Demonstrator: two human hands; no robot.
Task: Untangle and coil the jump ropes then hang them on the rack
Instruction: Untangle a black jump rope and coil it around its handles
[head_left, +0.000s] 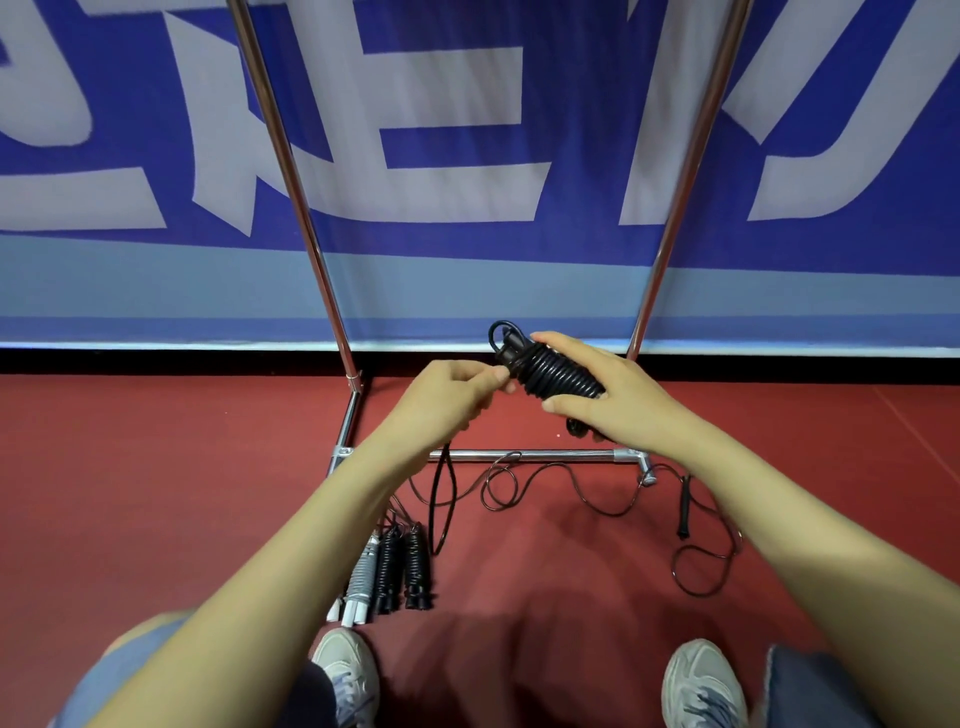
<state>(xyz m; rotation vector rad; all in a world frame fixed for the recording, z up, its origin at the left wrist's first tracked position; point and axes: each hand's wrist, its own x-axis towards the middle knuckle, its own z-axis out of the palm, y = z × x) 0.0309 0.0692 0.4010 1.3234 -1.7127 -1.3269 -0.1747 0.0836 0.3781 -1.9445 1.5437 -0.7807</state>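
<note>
The right hand (610, 402) grips a black jump rope (556, 371) wound tightly round its handles, held in the air above the rack's (519, 455) base bar. The left hand (449, 395) pinches its free end. The cord looks light, springy and slick, so it is best clamped mid-bundle, or the windings may spring loose.

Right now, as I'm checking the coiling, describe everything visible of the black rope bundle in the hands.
The black rope bundle is glossy, rubbery-looking cord wound in tight, even turns, held tilted above the red floor. A small loop sticks out at its far end. The right hand grips its near part; the left hand pinches the cord at the far end.
</note>
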